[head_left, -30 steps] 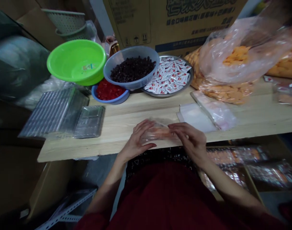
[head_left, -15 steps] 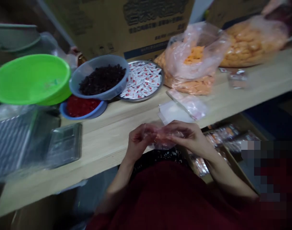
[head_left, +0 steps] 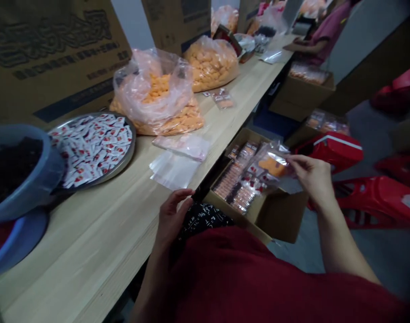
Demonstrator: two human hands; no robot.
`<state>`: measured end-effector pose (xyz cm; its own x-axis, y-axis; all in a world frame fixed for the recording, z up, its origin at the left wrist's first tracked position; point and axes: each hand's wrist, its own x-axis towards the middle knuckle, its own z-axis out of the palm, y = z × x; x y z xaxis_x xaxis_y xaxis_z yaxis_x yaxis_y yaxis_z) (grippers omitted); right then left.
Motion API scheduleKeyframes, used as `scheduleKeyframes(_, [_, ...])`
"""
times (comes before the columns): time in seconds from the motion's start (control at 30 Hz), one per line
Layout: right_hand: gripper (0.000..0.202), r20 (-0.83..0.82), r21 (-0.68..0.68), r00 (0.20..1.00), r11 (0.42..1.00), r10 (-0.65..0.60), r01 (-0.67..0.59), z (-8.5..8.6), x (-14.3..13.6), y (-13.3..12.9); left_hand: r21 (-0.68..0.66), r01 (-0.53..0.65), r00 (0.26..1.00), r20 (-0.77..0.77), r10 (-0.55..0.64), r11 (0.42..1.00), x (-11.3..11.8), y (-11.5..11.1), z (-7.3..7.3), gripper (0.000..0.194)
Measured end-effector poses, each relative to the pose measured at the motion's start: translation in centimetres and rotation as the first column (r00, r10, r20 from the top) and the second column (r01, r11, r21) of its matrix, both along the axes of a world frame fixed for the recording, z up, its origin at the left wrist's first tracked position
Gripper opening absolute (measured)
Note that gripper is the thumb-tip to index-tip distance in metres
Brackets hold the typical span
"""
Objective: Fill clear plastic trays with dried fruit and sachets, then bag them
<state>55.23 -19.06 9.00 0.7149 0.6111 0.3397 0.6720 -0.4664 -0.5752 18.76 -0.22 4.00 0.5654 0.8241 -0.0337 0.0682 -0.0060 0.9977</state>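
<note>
My right hand (head_left: 314,179) pinches the edge of a clear plastic packet (head_left: 274,166) with an orange piece inside. It holds the packet over an open cardboard box (head_left: 282,215) beside the table. Rows of filled packets (head_left: 230,177) stand inside that box. By the table's front edge, my left hand (head_left: 174,211) is loosely curled, thumb and fingers apart, with nothing visible in it. Just beyond it lie flat clear bags (head_left: 174,168) and a stack of pinkish plastic bags (head_left: 185,146).
A metal tray of white sachets (head_left: 93,148), a bowl of dark pieces (head_left: 23,166) and open bags of orange pieces (head_left: 158,103) line the table (head_left: 100,242). Red stools (head_left: 376,199) stand at the right. A co-worker in pink (head_left: 331,33) is at the far end.
The view has swung right. My hands, together on a clear packet before, are now apart. My right hand has carried a packet right, over the box; my left hand has let go.
</note>
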Motion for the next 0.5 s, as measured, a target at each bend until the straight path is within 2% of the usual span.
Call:
scheduleKeyframes(0.07, [0.03, 0.094, 0.041, 0.98, 0.984, -0.178, 0.175, -2.3, 4.0, -0.1, -0.055, -0.06, 0.998, -0.029, 0.059, 0.997, -0.2, 0.0, -0.5, 0.023])
scheduleKeyframes(0.13, [0.033, 0.146, 0.059, 0.942, 0.953, -0.302, 0.296, -5.4, 7.2, 1.4, -0.101, -0.083, 0.996, -0.05, 0.079, 0.991, -0.2, -0.1, -1.1, 0.024])
scheduleKeyframes(0.23, [0.037, 0.089, -0.005, 0.954, 0.957, -0.287, 0.288, -10.6, 9.6, 5.4, -0.148, -0.069, 0.994, -0.092, 0.056, 0.986, -0.2, -0.5, -1.9, 0.028])
scheduleKeyframes(0.37, [0.031, -0.026, -0.128, 0.985, 0.977, -0.173, 0.168, -17.0, 8.5, 9.1, -0.183, -0.084, 0.99, -0.13, 0.061, 0.98, -0.6, -0.7, -2.8, 0.033])
scheduleKeyframes(0.43, [0.029, -0.072, -0.16, 0.989, 0.981, -0.127, 0.114, -19.3, 7.0, 9.4, -0.206, -0.104, 0.987, -0.141, 0.076, 0.973, -1.0, -0.6, -3.2, 0.034])
scheduleKeyframes(0.5, [0.031, -0.108, -0.175, 0.989, 0.981, -0.102, 0.082, -20.8, 5.9, 9.0, -0.227, -0.131, 0.984, -0.151, 0.098, 0.965, -1.5, -0.4, -3.6, 0.035])
